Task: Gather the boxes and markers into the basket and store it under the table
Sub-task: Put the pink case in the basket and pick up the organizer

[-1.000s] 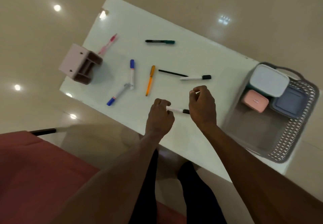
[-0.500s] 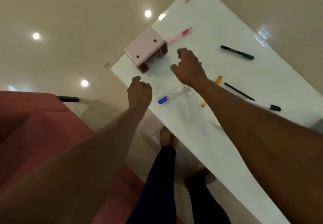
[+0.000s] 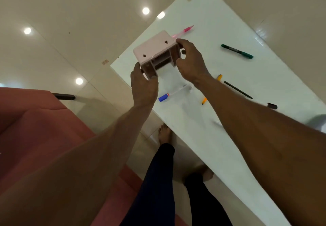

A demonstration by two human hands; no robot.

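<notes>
Both hands, left [image 3: 143, 82] and right [image 3: 191, 61], clamp opposite ends of the pink compartmented box [image 3: 156, 54] at the counter [image 3: 229, 22] corner, steadying it for lifting; markers lie scattered nearby.

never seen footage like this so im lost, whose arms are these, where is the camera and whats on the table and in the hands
No machine here: a person wears a wide-angle camera on their head, looking down at their own arms, legs and bare feet. The left hand and right hand grip opposite ends of a pale pink box with open compartments, at the corner of a white table. Loose on the table lie a pink pen, a green marker, a blue-capped marker, an orange pen partly hidden by the right arm, and a thin black pen. The basket cannot be identified in this picture.
</notes>
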